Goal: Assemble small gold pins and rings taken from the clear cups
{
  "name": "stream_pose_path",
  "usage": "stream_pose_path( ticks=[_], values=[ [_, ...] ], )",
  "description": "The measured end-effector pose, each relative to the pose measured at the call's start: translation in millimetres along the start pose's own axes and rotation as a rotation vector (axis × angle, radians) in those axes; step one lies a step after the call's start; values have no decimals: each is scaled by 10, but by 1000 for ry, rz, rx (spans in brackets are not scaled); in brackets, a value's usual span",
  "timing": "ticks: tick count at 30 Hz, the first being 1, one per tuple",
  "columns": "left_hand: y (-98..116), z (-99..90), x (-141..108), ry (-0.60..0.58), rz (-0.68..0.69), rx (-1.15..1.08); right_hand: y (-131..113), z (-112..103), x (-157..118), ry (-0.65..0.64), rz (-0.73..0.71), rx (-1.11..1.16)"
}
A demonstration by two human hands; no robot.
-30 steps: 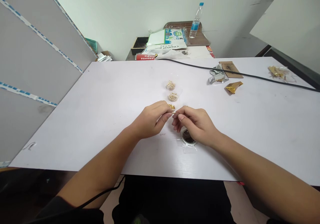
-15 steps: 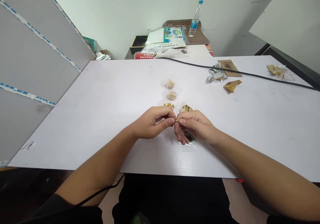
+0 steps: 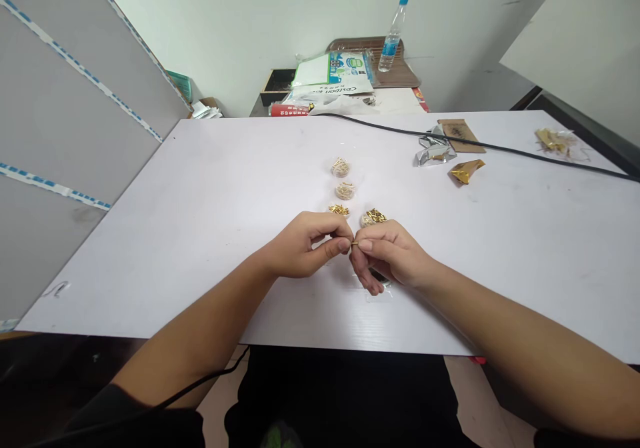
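Between my fingertips, above the white table, is a small thin gold-coloured tube point(image 3: 355, 243). My right hand point(image 3: 387, 255) pinches it between thumb and index finger, its other fingers curled loosely below. The thumb and index finger of my left hand point(image 3: 315, 245) press together at the tube's left end; whatever sits inside that pinch is hidden. Just beyond my hands lie a pile of gold pieces point(image 3: 339, 210) and a tub of similar gold pieces point(image 3: 374, 217). Partly covered by my right hand is a dark round container point(image 3: 381, 277) on clear plastic.
Two small clear tubs of pale pieces point(image 3: 341, 167) point(image 3: 345, 190) stand farther back. A black cable point(image 3: 400, 130) crosses the table's back. Silver packets point(image 3: 434, 153), a gold wrapper point(image 3: 467, 171), brown card point(image 3: 461, 136) and a plastic bag point(image 3: 556, 143) lie right. A bottle point(image 3: 393, 38) stands behind.
Both hands hold nearly the same pose around the gold tube. The lower fingers of my right hand have shifted slightly down, covering more of the dark container.
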State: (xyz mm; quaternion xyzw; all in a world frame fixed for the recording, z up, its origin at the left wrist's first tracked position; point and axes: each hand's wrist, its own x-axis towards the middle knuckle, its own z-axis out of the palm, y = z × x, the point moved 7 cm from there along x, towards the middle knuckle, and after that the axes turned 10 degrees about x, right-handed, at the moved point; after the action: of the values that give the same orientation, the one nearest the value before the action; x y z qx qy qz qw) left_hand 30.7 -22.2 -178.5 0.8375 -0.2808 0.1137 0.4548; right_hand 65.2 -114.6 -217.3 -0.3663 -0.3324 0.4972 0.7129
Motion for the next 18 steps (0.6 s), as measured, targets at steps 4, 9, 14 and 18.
stream_pose_path(
  ticks=[4,9,14,18],
  values=[
    [32,-15,-4,28,46,80,24,-29,7,21,3,-10],
    [34,-11,-6,37,62,121,59,-73,11,48,14,-39],
    [15,-4,-10,43,49,154,72,-98,19,56,9,-57],
    [7,-13,-13,54,62,201,78,-118,32,63,7,-45]
  ],
)
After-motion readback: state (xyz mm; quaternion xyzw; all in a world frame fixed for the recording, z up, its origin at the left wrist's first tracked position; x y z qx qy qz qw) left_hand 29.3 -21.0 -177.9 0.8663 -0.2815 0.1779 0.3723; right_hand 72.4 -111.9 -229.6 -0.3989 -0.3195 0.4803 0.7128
